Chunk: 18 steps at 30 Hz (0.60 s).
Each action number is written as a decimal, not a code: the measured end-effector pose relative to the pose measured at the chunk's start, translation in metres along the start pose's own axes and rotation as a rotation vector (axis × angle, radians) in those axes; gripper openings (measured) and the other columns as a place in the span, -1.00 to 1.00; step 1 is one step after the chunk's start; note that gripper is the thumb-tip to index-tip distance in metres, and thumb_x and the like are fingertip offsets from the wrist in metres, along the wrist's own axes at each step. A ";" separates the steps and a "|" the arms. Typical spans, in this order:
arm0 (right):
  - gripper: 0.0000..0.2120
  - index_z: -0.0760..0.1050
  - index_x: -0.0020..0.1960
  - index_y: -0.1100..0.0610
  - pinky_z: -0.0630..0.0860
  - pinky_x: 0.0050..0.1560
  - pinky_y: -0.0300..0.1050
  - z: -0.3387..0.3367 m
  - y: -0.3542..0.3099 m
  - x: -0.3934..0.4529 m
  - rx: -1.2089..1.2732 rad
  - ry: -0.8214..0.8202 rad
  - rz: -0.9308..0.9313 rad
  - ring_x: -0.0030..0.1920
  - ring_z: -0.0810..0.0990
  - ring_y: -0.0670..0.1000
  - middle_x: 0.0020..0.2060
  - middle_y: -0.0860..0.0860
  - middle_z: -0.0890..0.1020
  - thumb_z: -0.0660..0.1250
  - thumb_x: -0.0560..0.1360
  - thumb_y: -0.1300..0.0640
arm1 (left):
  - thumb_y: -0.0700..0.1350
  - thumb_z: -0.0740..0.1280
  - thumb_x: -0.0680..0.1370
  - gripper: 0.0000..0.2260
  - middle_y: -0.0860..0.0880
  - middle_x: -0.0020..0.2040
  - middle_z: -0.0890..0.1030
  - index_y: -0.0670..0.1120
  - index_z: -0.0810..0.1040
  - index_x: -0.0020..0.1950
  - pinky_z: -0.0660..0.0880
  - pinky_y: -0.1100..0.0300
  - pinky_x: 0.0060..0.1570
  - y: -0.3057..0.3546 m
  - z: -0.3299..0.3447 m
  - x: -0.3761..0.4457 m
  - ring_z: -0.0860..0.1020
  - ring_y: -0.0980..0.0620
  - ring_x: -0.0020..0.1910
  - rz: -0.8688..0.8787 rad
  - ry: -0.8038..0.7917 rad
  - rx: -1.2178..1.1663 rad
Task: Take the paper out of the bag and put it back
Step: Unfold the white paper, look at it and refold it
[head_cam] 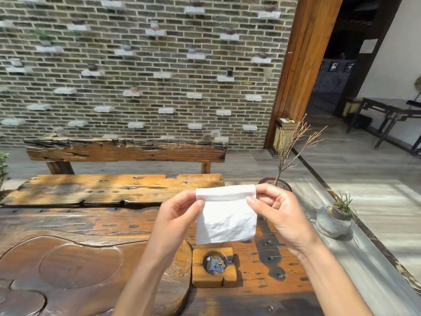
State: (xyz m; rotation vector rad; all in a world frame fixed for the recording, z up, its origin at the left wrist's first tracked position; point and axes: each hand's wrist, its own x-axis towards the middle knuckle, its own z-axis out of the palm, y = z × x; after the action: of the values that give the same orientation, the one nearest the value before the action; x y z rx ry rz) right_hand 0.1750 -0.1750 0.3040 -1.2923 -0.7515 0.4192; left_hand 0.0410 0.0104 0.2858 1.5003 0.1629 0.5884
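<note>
A white folded paper tissue (225,215) hangs in the air above the wooden table (91,224), its top edge folded over. My left hand (177,215) pinches its upper left corner between thumb and fingers. My right hand (278,213) pinches the upper right corner. The lower part of the paper hangs free and slightly crumpled. No bag is visible in the head view.
A square wooden ashtray (214,267) with crumpled foil in its hollow sits below the paper. A carved tea tray (79,265) fills the table's left. A potted bare twig (278,183) and a small grey plant pot (333,222) stand at the right. A wooden bench (125,151) lies beyond.
</note>
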 end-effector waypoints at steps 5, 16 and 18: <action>-0.80 0.70 0.03 0.03 0.60 0.01 -0.26 -0.003 -0.004 -0.006 -0.072 -0.026 -0.054 0.04 0.72 -0.04 0.01 0.04 0.76 0.41 0.47 0.23 | -0.22 0.29 0.54 -0.75 0.00 0.02 0.75 0.01 0.73 0.03 0.60 0.26 -0.15 -0.001 -0.003 0.001 0.69 0.07 0.01 0.044 0.002 0.022; -0.60 0.70 -0.03 0.05 0.57 0.14 -0.02 -0.008 0.002 -0.006 -0.233 0.040 -0.106 0.09 0.68 0.06 -0.02 0.04 0.74 0.19 0.58 0.43 | -0.30 0.23 0.47 -0.70 -0.01 -0.06 0.72 -0.08 0.74 -0.15 0.49 0.17 -0.07 -0.003 -0.003 0.006 0.64 0.02 0.00 0.092 0.033 0.092; -0.78 0.64 0.08 0.00 0.53 0.13 0.14 -0.007 0.002 -0.004 -0.119 0.071 -0.055 0.10 0.67 0.20 0.03 0.11 0.73 0.26 0.62 0.23 | -0.30 0.23 0.47 -0.71 0.00 -0.09 0.72 -0.08 0.74 -0.16 0.51 0.24 -0.12 -0.003 -0.001 0.007 0.64 0.07 -0.03 0.093 0.036 0.086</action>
State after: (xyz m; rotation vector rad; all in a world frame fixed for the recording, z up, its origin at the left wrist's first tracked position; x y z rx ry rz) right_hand 0.1769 -0.1820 0.3005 -1.3870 -0.7588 0.2865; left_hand 0.0469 0.0141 0.2846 1.5878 0.1485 0.6913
